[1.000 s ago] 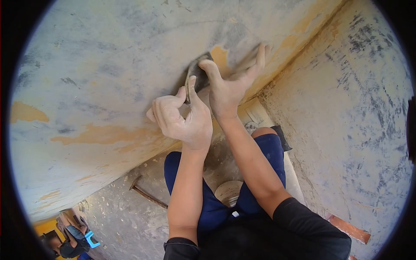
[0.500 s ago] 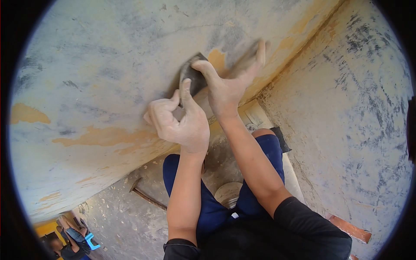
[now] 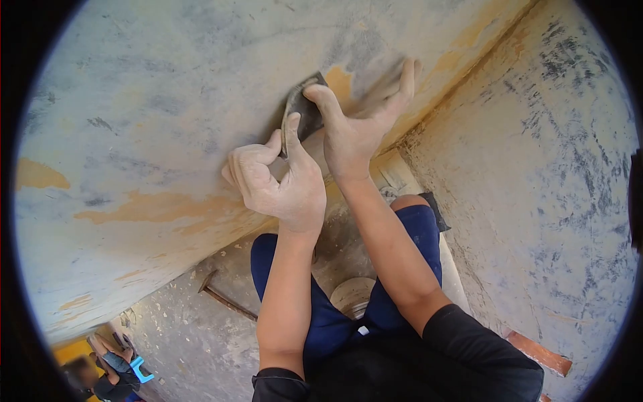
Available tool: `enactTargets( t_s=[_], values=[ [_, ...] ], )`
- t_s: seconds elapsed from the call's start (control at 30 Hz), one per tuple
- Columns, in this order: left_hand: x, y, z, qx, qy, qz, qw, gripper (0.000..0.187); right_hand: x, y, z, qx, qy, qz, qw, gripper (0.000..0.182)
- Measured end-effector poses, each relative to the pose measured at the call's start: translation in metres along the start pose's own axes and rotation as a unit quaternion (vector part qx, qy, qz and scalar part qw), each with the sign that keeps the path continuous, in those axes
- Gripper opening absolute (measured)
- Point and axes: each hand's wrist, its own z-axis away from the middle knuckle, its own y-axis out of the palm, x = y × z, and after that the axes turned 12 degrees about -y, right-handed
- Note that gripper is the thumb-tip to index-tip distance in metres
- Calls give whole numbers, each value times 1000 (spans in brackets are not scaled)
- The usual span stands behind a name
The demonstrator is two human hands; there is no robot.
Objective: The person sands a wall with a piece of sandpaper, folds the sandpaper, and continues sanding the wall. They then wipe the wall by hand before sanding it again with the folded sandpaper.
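A dark folded sheet of sandpaper (image 3: 301, 110) lies flat against a grey wall (image 3: 154, 100) with yellow patches of old paint. My right hand (image 3: 358, 124) presses on the sandpaper, palm and spread fingers against the wall. Thumb and forefinger of my left hand (image 3: 278, 181) pinch the sheet's lower left edge, with the other fingers curled. Both hands are covered in pale dust. Most of the sandpaper is hidden under my right hand.
A second grey wall (image 3: 549, 167) meets the first at a corner on the right. My blue trousers (image 3: 335, 315) and a pale round stool (image 3: 353, 295) show below. A rusty metal bar (image 3: 224, 298) lies on the dusty floor. Another person (image 3: 110, 378) sits far off at lower left.
Both hands and the sandpaper slid a little up and left along the wall, then came back to roughly where they were. The grip has not changed.
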Motion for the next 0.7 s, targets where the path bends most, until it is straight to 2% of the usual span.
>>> enactTargets(
  t_s=[0.07, 0.17, 0.23, 0.27, 0.33, 0.47, 0.53, 0.6, 0.63, 0.67, 0.7],
  values=[
    [3, 2, 1, -22, 0, 24, 999, 38, 2, 1, -1, 0, 4, -23, 1000, 127],
    [6, 4, 10, -30, -12, 40, 999, 39, -10, -6, 7, 13, -40, 15, 999, 126],
    [3, 0, 22, 48, -35, -50, 997, 34, -21, -16, 19, 29, 31, 31, 999, 125],
    [1, -1, 27, 47, -35, -50, 997, 34, -22, -17, 22, 29, 30, 30, 999, 125],
    [-4, -2, 31, 78, -54, -36, 995, 34, -15, -18, 22, 18, 89, 17, 996, 125],
    [-4, -2, 2, 16, -4, -10, 1000, 35, -3, -4, 2, -5, 71, -21, 997, 127],
    [-2, -1, 3, 0, -17, 15, 1000, 34, 6, 1, -12, -1, -35, -23, 999, 129],
    [0, 2, 11, 0, -88, 48, 995, 34, -5, -6, -2, 17, -37, 14, 999, 129],
    [1, 3, 17, -2, -89, 51, 995, 34, -12, -9, 3, 33, -41, 47, 998, 130],
    [2, 2, 24, 34, -94, 11, 995, 34, -19, -13, 10, 33, -44, 44, 997, 130],
    [1, -1, 29, 70, -100, -31, 992, 34, -19, -18, 16, 36, 20, 40, 998, 130]
  ],
)
